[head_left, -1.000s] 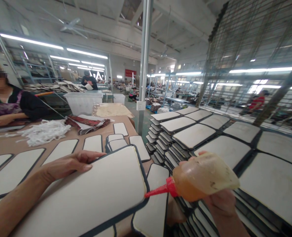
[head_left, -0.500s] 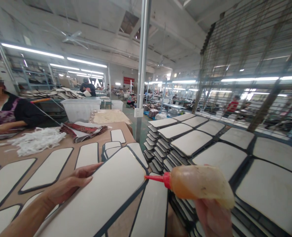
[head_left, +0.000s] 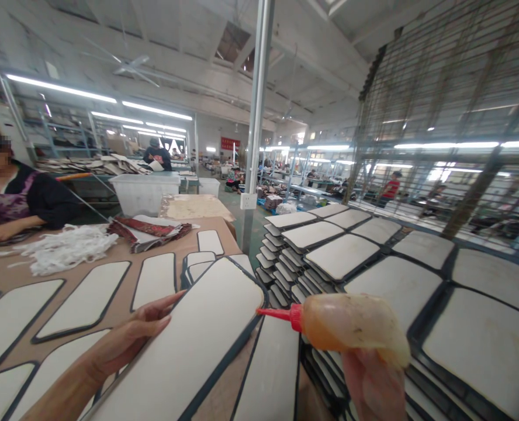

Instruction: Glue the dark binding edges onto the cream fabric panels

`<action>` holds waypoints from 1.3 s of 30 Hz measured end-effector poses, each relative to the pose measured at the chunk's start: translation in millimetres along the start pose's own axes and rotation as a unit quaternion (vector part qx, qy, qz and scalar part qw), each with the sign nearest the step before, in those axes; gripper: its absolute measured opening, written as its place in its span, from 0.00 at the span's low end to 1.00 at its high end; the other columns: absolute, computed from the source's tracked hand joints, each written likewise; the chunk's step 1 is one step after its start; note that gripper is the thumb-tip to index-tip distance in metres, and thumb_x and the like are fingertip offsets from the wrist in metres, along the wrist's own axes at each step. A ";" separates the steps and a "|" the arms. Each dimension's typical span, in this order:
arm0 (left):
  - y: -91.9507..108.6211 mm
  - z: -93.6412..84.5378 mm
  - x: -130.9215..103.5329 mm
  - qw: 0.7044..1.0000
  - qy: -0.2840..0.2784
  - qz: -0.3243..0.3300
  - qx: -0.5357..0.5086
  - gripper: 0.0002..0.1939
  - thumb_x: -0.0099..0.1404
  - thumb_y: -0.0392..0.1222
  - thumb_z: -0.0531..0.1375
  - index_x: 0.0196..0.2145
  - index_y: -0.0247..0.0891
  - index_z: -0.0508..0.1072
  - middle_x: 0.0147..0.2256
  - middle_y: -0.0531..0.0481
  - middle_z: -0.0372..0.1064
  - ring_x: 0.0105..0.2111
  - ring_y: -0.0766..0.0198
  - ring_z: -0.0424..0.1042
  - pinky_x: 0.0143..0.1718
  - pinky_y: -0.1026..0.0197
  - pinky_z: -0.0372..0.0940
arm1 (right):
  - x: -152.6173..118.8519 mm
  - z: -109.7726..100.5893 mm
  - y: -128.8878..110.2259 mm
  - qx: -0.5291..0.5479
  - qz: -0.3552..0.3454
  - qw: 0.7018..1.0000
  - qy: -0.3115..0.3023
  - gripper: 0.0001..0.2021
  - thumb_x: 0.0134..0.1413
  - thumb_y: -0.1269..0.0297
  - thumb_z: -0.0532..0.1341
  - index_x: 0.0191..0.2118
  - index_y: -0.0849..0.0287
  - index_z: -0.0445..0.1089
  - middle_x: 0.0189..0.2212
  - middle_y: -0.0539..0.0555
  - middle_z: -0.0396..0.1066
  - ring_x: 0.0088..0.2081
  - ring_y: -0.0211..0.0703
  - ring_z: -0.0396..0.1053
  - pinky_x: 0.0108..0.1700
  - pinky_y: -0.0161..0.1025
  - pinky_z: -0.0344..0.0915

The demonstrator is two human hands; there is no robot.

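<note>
My left hand [head_left: 132, 336] grips the left edge of a white panel with a dark border [head_left: 189, 339], thumb on top and fingers along its edge. The panel is tilted above the table. In my right hand [head_left: 373, 380] is a squeeze bottle [head_left: 351, 327] of amber liquid, held sideways, its fingers mostly hidden behind the bottle. The bottle's red nozzle tip [head_left: 262, 311] meets the panel's right border near the rounded corner. A shiny yellowish line runs along part of that far edge. Another white panel [head_left: 270, 368] lies beneath, to the right.
Dark-edged panels [head_left: 86, 298] lie on the brown tabletop [head_left: 154, 237] at left. Tall stacks of similar panels [head_left: 342, 254] stand at right. White strips [head_left: 66, 248] and patterned fabric [head_left: 148, 234] lie further back. A co-worker [head_left: 14, 193] sits at far left. A metal post [head_left: 257, 117] rises ahead.
The nozzle tip has moved from the far corner a little way along the panel's right border. The panel has turned slightly and shifted right in my left hand.
</note>
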State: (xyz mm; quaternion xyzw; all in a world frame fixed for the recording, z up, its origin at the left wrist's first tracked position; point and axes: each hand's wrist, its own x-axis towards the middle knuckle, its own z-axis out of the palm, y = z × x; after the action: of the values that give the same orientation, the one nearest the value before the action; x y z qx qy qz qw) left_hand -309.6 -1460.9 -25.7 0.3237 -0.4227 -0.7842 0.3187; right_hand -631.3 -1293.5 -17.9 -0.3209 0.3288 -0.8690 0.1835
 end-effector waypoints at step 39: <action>12.5 33.8 -3.7 0.998 0.060 0.035 -0.007 0.41 0.47 0.33 0.71 0.58 0.37 0.63 0.39 0.43 0.78 0.32 0.57 0.77 0.30 0.62 0.73 | -14.5 -4.0 4.0 0.008 0.061 0.998 -0.032 0.33 0.42 0.66 0.69 0.57 0.45 0.63 0.43 0.54 0.76 0.39 0.48 0.75 0.40 0.43 0.72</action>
State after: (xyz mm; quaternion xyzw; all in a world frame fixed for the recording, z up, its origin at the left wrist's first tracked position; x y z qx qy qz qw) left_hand -330.8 -1448.1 0.7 0.3526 -0.4088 -0.7545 0.3731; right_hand -623.1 -1286.9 -29.3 -0.3263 0.3351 -0.8481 0.2490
